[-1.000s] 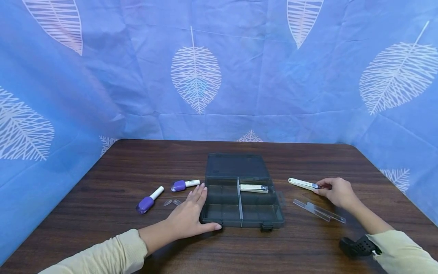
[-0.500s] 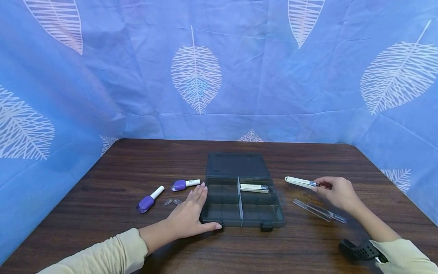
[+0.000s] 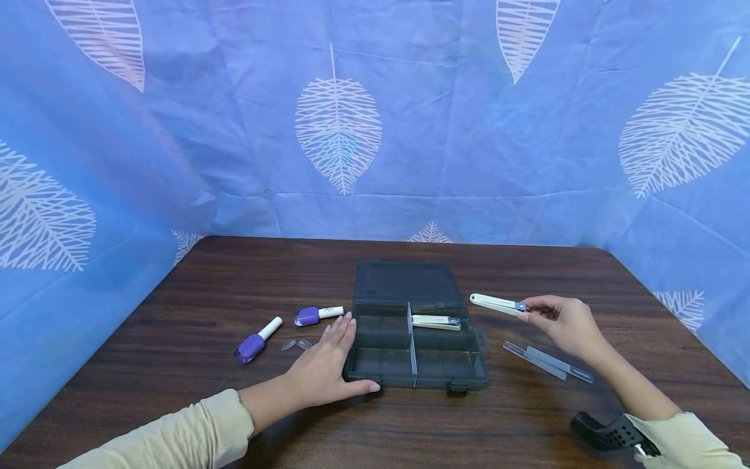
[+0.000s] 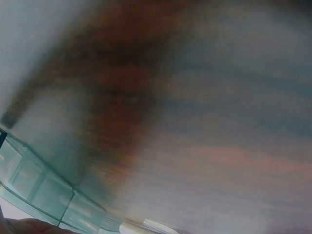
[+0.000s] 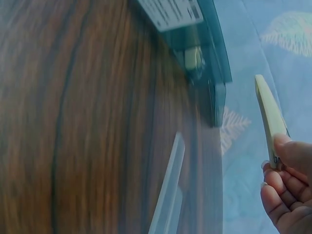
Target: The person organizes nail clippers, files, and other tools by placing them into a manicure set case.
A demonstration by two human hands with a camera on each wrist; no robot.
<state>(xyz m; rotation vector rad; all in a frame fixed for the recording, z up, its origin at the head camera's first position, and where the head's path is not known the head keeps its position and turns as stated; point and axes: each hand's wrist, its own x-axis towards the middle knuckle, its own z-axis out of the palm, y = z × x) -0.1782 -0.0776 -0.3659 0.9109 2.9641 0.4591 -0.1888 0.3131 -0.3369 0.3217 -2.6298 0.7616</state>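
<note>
A white nail clipper [image 3: 498,303] is pinched at its metal end by my right hand [image 3: 565,326], held up off the table to the right of the box. The right wrist view shows the same clipper [image 5: 269,112] between thumb and fingers. The dark see-through divided box [image 3: 383,371] stands with its lid open at the back. In its right rear compartment lies a second white nail clipper [image 3: 436,322]. My left hand [image 3: 322,368] rests against the box's left side, fingers straight and thumb at the front corner. The left wrist view is mostly blurred.
Two purple nail polish bottles [image 3: 250,348] with white caps lie left of the box, near small clear nail tips [image 3: 288,345]. To the right lie two clear flat strips [image 3: 559,363]. A blue leaf-patterned cloth [image 3: 398,143] hangs behind the brown table [image 3: 281,267].
My right hand has lifted the nail clipper from the table and carried it left, closer to the box. The left hand stays against the box.
</note>
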